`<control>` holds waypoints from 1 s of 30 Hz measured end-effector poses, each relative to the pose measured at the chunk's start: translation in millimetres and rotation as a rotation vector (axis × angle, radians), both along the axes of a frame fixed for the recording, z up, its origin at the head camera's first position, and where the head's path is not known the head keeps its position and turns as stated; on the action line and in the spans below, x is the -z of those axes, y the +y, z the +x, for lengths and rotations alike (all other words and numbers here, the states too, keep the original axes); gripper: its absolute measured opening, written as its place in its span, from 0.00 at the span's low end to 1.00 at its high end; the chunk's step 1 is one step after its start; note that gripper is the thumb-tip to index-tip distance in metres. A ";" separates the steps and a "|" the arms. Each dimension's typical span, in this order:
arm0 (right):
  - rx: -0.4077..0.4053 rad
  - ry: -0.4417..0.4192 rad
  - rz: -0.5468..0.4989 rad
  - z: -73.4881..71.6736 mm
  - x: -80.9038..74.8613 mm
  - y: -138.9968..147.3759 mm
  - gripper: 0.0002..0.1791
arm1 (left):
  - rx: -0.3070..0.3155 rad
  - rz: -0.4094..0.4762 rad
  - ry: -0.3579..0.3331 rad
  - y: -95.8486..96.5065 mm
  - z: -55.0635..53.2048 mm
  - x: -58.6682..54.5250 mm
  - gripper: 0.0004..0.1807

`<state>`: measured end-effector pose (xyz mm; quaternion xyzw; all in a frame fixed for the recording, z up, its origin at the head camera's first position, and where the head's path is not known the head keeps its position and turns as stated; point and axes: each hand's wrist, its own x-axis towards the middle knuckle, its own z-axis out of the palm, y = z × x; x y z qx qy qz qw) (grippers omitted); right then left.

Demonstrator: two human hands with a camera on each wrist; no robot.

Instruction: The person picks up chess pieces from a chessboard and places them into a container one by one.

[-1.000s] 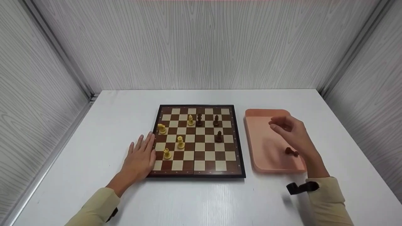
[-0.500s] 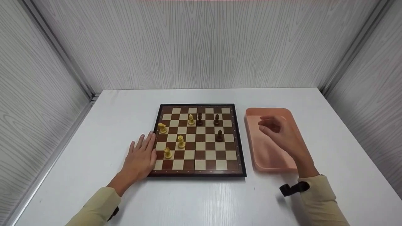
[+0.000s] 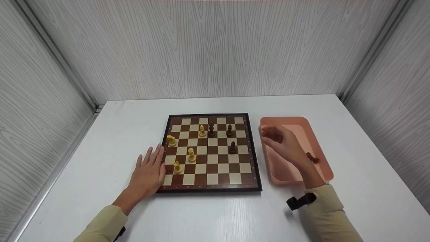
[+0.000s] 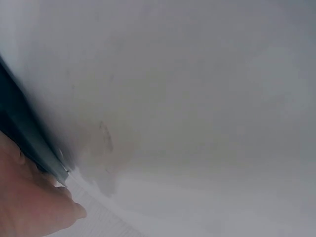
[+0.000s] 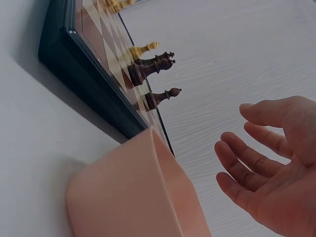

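My left hand [image 3: 146, 174] lies flat along the left edge of the chessboard [image 3: 223, 179], fingers straight and touching its frame. My right hand [image 3: 284, 143] hovers over the left side of the pink tray [image 3: 310, 127], with loosely bent fingers and nothing between them; the right wrist view shows thumb and fingers apart. Yellow pieces stand on the board: a knight [image 3: 171, 141], a bishop [image 3: 202, 131], a rook [image 3: 191, 155] and another piece [image 3: 177, 167]. Dark ones are a king [image 3: 211, 130] and two bishops, one farther back [image 3: 229, 130], one nearer [image 3: 232, 148].
A dark chess piece [image 3: 312, 157] lies on its side in the tray, right of my forearm. The white table [image 3: 208, 218] is bounded by a grey wood-grain panel [image 3: 215, 50] at the back and by others on both sides.
My right hand has moved left across the tray towards the board. The lying piece in the tray, hidden by the arm half a second ago, shows again. My left hand stays put.
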<state>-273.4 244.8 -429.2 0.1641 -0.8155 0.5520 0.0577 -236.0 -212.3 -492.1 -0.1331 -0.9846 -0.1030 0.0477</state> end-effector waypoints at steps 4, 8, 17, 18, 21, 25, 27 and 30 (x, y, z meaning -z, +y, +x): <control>0.005 0.008 -0.016 -2.5 1.5 -8.4 0.20 | 0.000 0.010 0.016 1.2 -0.1 0.2 0.33; 0.012 0.014 -0.015 -2.3 9.7 -16.6 0.18 | 0.004 0.014 0.009 1.7 2.6 2.7 0.33; -0.014 0.057 0.041 -9.7 11.1 -39.5 0.17 | 0.007 0.038 0.019 0.3 -1.3 -1.4 0.33; -0.014 0.062 0.055 -10.6 10.9 -41.6 0.17 | 0.009 0.037 0.018 0.2 -1.8 -2.3 0.33; -0.008 0.071 0.099 -11.5 9.8 -47.4 0.17 | 0.012 0.029 0.005 -0.3 -2.3 -3.7 0.33; -0.029 0.062 0.096 -12.3 9.5 -55.0 0.18 | 0.007 0.025 0.000 -0.4 -1.7 -4.2 0.33; -0.044 0.056 0.093 -12.5 10.6 -58.7 0.18 | 0.005 0.029 0.000 -0.2 -1.1 -3.6 0.33; -0.056 0.046 0.096 -12.4 12.7 -64.1 0.18 | 0.006 0.036 -0.006 -0.3 0.6 -1.5 0.33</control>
